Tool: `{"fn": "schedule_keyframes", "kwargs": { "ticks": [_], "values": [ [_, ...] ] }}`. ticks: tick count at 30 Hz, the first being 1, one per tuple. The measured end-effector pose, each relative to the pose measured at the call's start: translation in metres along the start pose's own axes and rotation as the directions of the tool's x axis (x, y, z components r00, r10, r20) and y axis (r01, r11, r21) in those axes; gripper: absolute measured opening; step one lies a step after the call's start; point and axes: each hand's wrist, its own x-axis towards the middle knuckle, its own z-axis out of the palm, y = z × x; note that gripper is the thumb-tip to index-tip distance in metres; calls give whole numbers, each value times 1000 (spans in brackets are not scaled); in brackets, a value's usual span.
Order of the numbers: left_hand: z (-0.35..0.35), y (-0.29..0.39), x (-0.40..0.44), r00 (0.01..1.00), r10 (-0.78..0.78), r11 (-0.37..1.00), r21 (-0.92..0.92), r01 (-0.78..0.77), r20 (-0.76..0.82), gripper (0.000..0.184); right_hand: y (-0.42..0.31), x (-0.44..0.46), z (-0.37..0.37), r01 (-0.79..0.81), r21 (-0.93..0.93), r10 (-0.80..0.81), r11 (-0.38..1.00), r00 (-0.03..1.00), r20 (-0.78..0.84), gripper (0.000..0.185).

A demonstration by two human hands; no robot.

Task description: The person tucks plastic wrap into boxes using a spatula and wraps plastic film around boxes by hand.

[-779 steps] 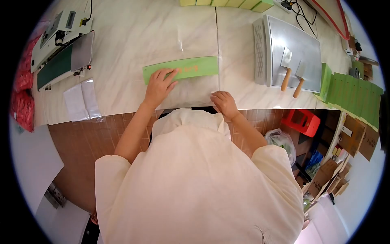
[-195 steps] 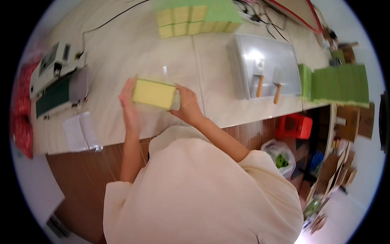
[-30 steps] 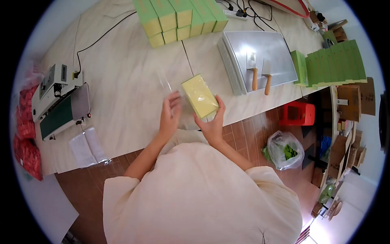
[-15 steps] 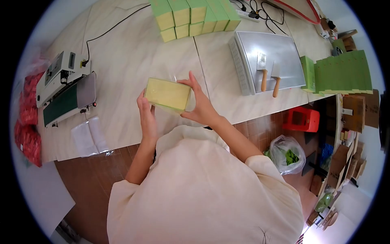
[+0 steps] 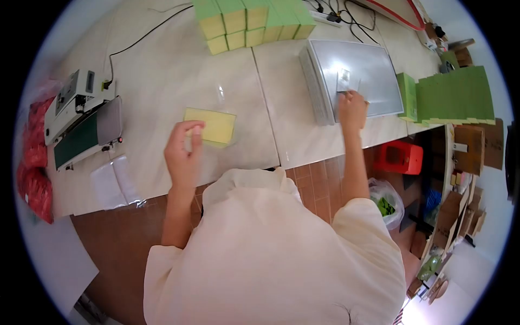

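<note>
The yellow-faced box [image 5: 219, 127] with green edges lies on the table in front of me. My left hand [image 5: 185, 149] is over its left end, thumb and fingertips close together; what they pinch is too small to tell. At the metal case [image 5: 382, 70] on the right, my right hand [image 5: 352, 108] is closed over the wooden handles of two flat-bladed tools. It grips one; its fingers hide most of the handles. The bright blade [image 5: 344, 78] of the left tool shows beyond the fingers.
Green boxes [image 5: 233, 19] are stacked at the back, and more [image 5: 455, 96] stand at the right. A sealing machine [image 5: 81, 119] and flat clear bags [image 5: 115, 181] are on the left. Black cables [image 5: 346, 19] lie behind the case. A red stool [image 5: 399, 158] is below the table.
My right hand has left the yellow box and moved right to the tools on the case. The box, held between both hands before, now lies on the table. My left hand's fingers have curled.
</note>
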Motion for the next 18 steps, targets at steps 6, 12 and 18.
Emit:
{"fn": "schedule_keyframes", "kwargs": {
  "ticks": [6, 12, 18],
  "values": [
    [20, 23, -1, 964, 27, 915, 382, -131, 265, 23, 23, 3, 15, -267, -233, 334, 935, 884, 328, 32],
    [36, 20, -1, 962, 150, 830, 500, -248, 228, 20, -3, -6, 4, -301, 245, 272, 922, 951, 147, 27],
    [36, 3, -3, 982, 168, 863, 468, -189, 88, 11, -72, -36, -92, -195, 685, -183, 702, 880, 439, 21]
  ]
}}
